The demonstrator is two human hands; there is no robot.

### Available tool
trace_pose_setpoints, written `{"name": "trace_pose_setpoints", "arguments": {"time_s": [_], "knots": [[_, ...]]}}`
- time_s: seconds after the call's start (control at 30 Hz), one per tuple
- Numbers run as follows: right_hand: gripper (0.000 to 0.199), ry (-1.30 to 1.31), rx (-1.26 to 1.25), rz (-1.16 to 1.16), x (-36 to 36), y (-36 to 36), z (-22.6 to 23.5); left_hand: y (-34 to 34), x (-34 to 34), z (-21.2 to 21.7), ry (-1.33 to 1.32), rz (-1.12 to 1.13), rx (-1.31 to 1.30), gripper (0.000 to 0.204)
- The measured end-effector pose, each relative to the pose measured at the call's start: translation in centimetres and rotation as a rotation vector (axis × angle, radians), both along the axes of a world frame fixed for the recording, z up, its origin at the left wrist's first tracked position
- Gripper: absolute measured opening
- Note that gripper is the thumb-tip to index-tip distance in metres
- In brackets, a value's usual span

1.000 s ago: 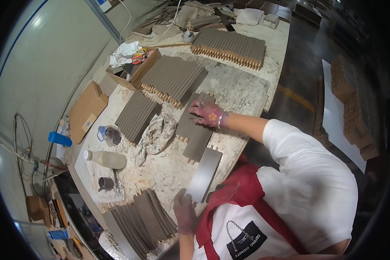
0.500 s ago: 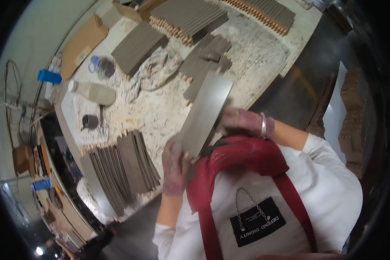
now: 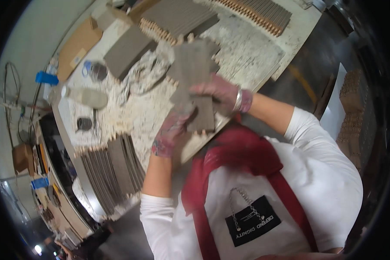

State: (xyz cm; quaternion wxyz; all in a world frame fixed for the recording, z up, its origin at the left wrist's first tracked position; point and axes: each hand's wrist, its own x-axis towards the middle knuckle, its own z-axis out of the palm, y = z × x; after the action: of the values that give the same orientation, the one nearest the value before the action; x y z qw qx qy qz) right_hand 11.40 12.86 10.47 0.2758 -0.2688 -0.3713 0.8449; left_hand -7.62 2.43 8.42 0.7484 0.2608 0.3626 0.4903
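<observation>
Both hands grasp one long grey tile above the near edge of the speckled stone worktable. Gloved and paint-stained, the left hand clasps the tile's near end from below, while the right hand, with a metal bangle at its wrist, lies over the tile's right side, fingers closed on it. The tile is tilted, its far end pointing away over the table. At the near left of the table stands a row of grey tiles on edge. Farther off lie a flat stack of tiles, a crumpled cloth and a pale bottle on its side. A long ribbed row of tiles runs along the far right.
</observation>
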Motion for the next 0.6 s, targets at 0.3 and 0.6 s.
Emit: {"name": "trace_pose_setpoints", "arguments": {"time_s": [0.3,0.6], "knots": [[0.047,-0.359,1.056,0.417,4.3,9.7,-0.6,5.5,8.6,-3.4,-0.083,0.257,-0.013,0.070],[0.027,-0.718,1.171,-0.198,17.7,41.3,1.8,6.7,10.6,3.3,-0.297,0.728,-0.047,0.046]]}}
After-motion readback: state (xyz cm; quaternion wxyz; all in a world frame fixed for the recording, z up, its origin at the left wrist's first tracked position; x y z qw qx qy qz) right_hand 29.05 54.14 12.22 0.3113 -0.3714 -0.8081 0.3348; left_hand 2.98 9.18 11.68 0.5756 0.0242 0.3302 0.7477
